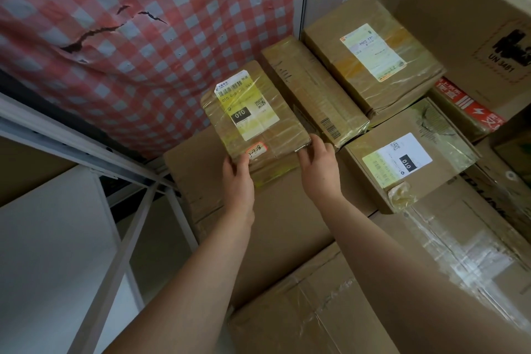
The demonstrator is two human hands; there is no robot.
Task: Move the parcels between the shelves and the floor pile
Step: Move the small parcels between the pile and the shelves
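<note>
Under the parcel (253,112), left hand (239,181) fingers hidden.

We have a single wide-angle view, from head height, facing forward and steeply down over the parcel pile (287,238). The labelled parcel (253,112) sits mid-frame, close to us; the shelf frame (71,144) lies lower left.

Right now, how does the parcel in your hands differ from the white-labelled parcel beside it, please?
The held parcel has a mostly yellow label and red-edged sticker; the white-labelled parcel has neither. Left hand and right hand grip the held parcel; the white-labelled parcel lies untouched. Both: cardboard, 010 tags.
</note>
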